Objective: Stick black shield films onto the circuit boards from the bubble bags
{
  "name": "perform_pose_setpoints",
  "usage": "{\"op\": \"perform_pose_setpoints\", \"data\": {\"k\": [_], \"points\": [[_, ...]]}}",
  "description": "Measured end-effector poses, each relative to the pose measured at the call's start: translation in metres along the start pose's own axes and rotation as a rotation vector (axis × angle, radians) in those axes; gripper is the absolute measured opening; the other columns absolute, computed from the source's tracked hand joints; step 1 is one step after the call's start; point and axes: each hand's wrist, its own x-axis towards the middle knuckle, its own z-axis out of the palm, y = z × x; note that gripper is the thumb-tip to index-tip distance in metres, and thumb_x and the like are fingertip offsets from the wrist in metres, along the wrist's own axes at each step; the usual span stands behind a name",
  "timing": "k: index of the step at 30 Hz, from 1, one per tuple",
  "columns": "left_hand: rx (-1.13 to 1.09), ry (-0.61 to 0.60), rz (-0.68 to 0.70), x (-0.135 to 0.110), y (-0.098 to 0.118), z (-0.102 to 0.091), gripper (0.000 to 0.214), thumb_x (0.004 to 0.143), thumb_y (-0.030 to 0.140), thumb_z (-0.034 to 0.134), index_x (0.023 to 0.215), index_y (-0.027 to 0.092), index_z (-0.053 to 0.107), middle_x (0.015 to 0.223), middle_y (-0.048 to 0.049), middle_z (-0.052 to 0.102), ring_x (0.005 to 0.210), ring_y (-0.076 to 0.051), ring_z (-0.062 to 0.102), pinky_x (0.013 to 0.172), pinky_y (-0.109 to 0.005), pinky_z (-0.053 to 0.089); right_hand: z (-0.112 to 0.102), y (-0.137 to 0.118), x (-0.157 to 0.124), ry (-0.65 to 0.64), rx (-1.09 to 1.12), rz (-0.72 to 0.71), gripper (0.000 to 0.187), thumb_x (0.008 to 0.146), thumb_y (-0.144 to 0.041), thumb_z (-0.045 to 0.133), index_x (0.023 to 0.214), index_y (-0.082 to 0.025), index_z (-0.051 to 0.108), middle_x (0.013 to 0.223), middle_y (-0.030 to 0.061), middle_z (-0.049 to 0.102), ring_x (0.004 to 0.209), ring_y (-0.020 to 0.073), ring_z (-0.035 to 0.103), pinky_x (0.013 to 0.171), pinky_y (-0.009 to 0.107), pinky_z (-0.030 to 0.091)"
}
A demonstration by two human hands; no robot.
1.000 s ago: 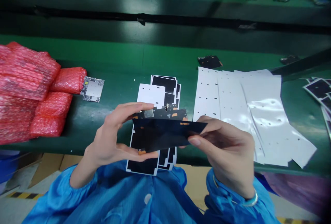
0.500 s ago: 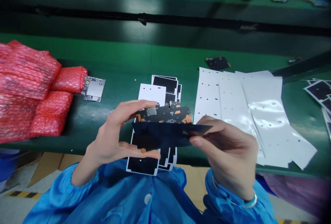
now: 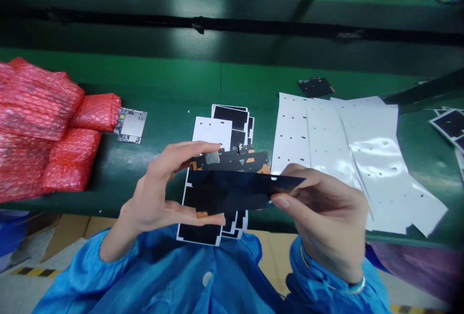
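Observation:
My left hand [image 3: 163,188] grips a black circuit board [image 3: 232,160] by its edges, thumb on the near side and fingers on the far side. Orange patches and a small silver part show on the board. Between thumb and fingers of my right hand [image 3: 322,212] is the right end of a thin black film sheet [image 3: 232,190]. The film lies over or just above the near part of the board and hides it; whether they touch I cannot tell. Beneath both hands is a stack of white-edged black sheets [image 3: 201,233].
Red bubble-wrap packs [image 3: 32,111] are piled at the left, beside a bare circuit board [image 3: 132,125]. White backing sheets [image 3: 326,140] spread over the right of the green bench [image 3: 166,120]. Behind them lies a dark board [image 3: 315,86]. More black-and-white sheets [image 3: 449,125] sit far right.
My right hand has shifted slightly right with the film's end. The dark board at the back has moved a little right. Another person's hand at the top right has left the view.

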Motion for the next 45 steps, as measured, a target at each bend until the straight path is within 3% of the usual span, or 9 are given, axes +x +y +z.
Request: {"op": "perform_pose_setpoints", "data": {"k": [16,23,27,30,33,35,38,41,45], "points": [[0.135,0.015,0.222,0.007,-0.001,0.000,0.082,0.075,0.040,0.087,0.146,0.029,0.049,0.126,-0.0096,0.069,0.116,-0.024,0.068,0.092,-0.037,0.065,0.004,-0.008,0.003,0.011,-0.065,-0.041,0.015,0.081,-0.014,0.080,0.079,-0.025,0.070,0.068,-0.0033,0.065,0.056,0.0112,0.058,0.047,0.024,0.049],[0.479,-0.243,0.344,0.008,-0.012,-0.010,0.033,0.086,0.030,0.078,0.118,0.024,0.070,0.135,-0.0093,0.054,0.120,-0.022,0.063,0.095,-0.034,0.064,0.000,0.000,0.003,0.004,-0.734,-0.337,0.009,0.095,-0.021,0.066,0.096,-0.025,0.075,0.081,0.0008,0.077,0.067,0.0156,0.072,0.056,0.027,0.055],[0.446,-0.336,0.412,0.058,-0.040,-0.010,0.028,0.092,0.037,0.070,0.117,0.025,0.069,0.135,-0.0098,0.056,0.129,-0.025,0.058,0.103,-0.043,0.059,-0.008,0.022,0.007,0.077,-1.085,-0.285,0.037,0.105,-0.040,0.050,0.091,-0.018,0.076,0.070,0.0045,0.076,0.050,0.0146,0.067,0.044,0.027,0.047],[0.501,-0.196,0.224,0.116,-0.076,0.000,0.046,0.087,0.049,0.073,0.127,0.025,0.065,0.143,-0.0107,0.053,0.142,-0.030,0.046,0.119,-0.054,0.043,0.006,0.047,0.007,-0.120,-1.022,-0.282,0.049,0.099,-0.052,0.056,0.124,-0.012,0.069,0.117,0.0166,0.077,0.106,0.0291,0.076,0.083,0.040,0.064],[0.528,-0.131,-0.061,0.148,-0.103,0.009,0.067,0.089,0.052,0.069,0.146,0.023,0.049,0.161,-0.0149,0.033,0.153,-0.036,0.030,0.125,-0.058,0.030,0.030,0.076,0.003,-0.455,-0.953,-0.306,0.103,0.077,-0.061,0.078,0.157,-0.010,0.036,0.161,0.0224,0.038,0.154,0.0404,0.028,0.121,0.063,0.037],[0.561,-0.174,-0.161,0.141,-0.104,0.006,0.066,0.092,0.052,0.064,0.148,0.021,0.046,0.165,-0.0173,0.024,0.152,-0.039,0.032,0.122,-0.058,0.032,0.039,0.094,0.000,-0.511,-0.934,-0.282,0.111,0.079,-0.056,0.078,0.163,-0.012,0.019,0.164,0.0216,0.033,0.155,0.0379,0.025,0.124,0.064,0.030],[0.614,-0.293,-0.230,0.097,-0.081,-0.010,0.052,0.095,0.052,0.058,0.135,0.018,0.056,0.147,-0.0170,0.047,0.131,-0.034,0.056,0.110,-0.053,0.046,0.040,0.110,-0.001,-0.426,-0.860,-0.270,0.094,0.094,-0.038,0.067,0.165,-0.022,0.008,0.159,0.0143,0.044,0.151,0.0301,0.036,0.125,0.058,0.032],[0.566,-0.308,-0.394,0.037,-0.056,-0.026,0.043,0.096,0.058,0.054,0.108,0.018,0.066,0.106,-0.0080,0.064,0.094,-0.024,0.066,0.089,-0.043,0.054,0.032,0.114,0.002,-0.309,-0.739,-0.301,0.074,0.099,-0.025,0.060,0.163,-0.028,0.022,0.148,0.0094,0.059,0.142,0.0270,0.052,0.123,0.054,0.040],[0.143,-0.331,-0.526,-0.024,-0.050,-0.013,0.034,0.090,0.053,0.066,0.109,0.024,0.068,0.109,-0.0034,0.068,0.101,-0.021,0.066,0.091,-0.034,0.052,0.020,0.103,0.009,-0.259,-0.600,-0.218,0.067,0.094,-0.027,0.068,0.155,-0.034,0.041,0.139,0.0041,0.068,0.134,0.0272,0.060,0.116,0.050,0.051]]}}
